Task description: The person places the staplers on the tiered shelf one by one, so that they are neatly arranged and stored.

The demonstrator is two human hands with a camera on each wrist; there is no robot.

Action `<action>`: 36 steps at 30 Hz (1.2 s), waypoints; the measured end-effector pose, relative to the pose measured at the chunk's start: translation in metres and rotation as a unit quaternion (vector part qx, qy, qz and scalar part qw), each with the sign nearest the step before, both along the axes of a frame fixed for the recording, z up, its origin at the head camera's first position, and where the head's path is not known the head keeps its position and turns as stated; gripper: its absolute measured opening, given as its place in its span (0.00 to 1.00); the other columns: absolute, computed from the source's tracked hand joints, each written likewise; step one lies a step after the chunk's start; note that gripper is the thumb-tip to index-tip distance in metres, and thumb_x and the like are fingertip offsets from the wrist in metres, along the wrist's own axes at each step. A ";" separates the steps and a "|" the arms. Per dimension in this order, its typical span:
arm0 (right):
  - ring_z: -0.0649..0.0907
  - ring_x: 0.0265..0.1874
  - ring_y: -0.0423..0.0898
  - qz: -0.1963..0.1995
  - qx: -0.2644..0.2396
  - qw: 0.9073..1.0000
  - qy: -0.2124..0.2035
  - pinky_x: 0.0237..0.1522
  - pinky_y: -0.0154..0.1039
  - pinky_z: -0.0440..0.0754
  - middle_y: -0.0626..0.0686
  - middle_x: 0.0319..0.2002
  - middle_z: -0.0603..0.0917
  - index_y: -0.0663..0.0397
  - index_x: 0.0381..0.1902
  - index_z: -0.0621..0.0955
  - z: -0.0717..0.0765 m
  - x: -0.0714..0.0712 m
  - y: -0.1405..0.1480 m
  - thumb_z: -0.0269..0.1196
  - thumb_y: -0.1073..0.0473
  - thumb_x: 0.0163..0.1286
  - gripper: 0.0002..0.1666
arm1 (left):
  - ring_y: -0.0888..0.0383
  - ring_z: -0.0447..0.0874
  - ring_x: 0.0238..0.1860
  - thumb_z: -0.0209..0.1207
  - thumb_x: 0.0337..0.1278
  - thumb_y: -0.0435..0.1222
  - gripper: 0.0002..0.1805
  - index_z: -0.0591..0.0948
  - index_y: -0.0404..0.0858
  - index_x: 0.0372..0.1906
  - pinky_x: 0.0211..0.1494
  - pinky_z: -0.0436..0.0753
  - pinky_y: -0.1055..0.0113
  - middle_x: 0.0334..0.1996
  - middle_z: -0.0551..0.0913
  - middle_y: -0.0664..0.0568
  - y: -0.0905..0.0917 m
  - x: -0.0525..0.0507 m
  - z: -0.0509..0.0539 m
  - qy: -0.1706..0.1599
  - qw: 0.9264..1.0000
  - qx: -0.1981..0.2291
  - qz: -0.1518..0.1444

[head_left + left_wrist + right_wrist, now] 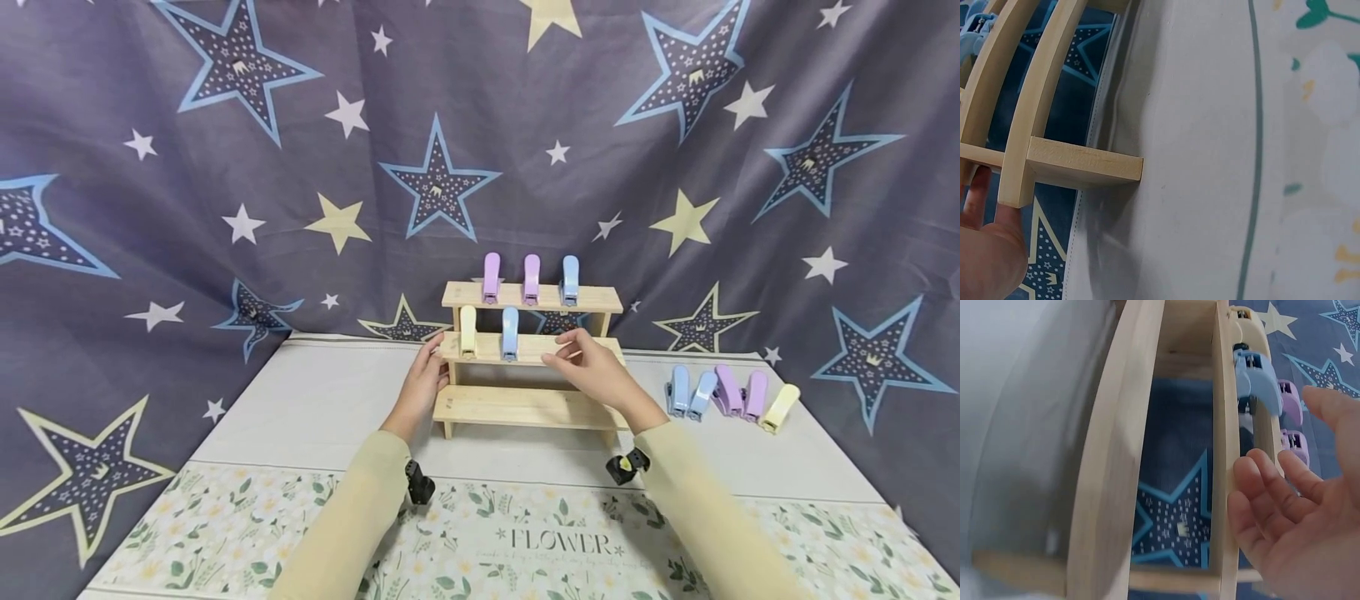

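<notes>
A three-tier wooden stand point(525, 407) rises in the middle of the table. My left hand point(420, 383) holds the left end of its middle tier; in the left wrist view, fingers point(977, 197) reach behind the wood. Near the right part of that tier is my right hand point(596, 371), its fingers loosely bent and nothing held. A yellow mini stapler point(468, 332) and a blue mini stapler point(510, 333) stand on the middle tier, left of the right hand. The top tier bears two purple staplers point(532, 279) and a blue one point(570, 280).
Right of the stand, several more staplers lie in a row on the white cloth: blue point(678, 392), purple point(755, 395) and yellow point(780, 408). A floral printed strip point(555, 508) runs along the front. The star-patterned curtain point(525, 167) hangs close behind the stand.
</notes>
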State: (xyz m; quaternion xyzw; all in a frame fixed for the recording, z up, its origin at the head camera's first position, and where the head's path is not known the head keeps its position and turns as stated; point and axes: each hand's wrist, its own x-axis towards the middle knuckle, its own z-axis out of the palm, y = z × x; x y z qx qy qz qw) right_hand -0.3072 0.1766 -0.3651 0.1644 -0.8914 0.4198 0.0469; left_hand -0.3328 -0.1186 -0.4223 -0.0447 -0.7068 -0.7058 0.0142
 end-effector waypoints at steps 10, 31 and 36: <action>0.83 0.46 0.57 -0.021 0.024 0.999 0.040 0.51 0.54 0.81 0.59 0.45 0.84 0.64 0.58 0.73 -0.007 0.011 0.051 0.62 0.47 0.75 0.28 | 0.37 0.66 0.69 0.35 0.82 0.37 0.27 0.55 0.37 0.79 0.72 0.68 0.48 0.73 0.61 0.33 0.004 0.022 0.025 -0.001 1.000 -0.017 -0.002; 0.81 0.52 0.68 -0.121 0.083 0.989 -0.002 0.49 0.58 0.83 0.71 0.56 0.79 0.67 0.64 0.70 -0.032 0.023 0.148 0.63 0.48 0.72 0.34 | 0.37 0.65 0.69 0.35 0.82 0.37 0.27 0.55 0.38 0.79 0.73 0.67 0.47 0.73 0.60 0.33 0.003 0.021 0.025 0.001 1.000 -0.013 -0.007; 0.76 0.57 0.71 -0.134 0.094 0.986 -0.031 0.52 0.60 0.81 0.74 0.60 0.74 0.71 0.68 0.66 -0.038 0.023 0.159 0.63 0.47 0.72 0.40 | 0.37 0.65 0.70 0.35 0.82 0.37 0.27 0.55 0.40 0.79 0.73 0.66 0.48 0.74 0.60 0.34 0.003 0.023 0.025 -0.001 1.000 -0.010 -0.008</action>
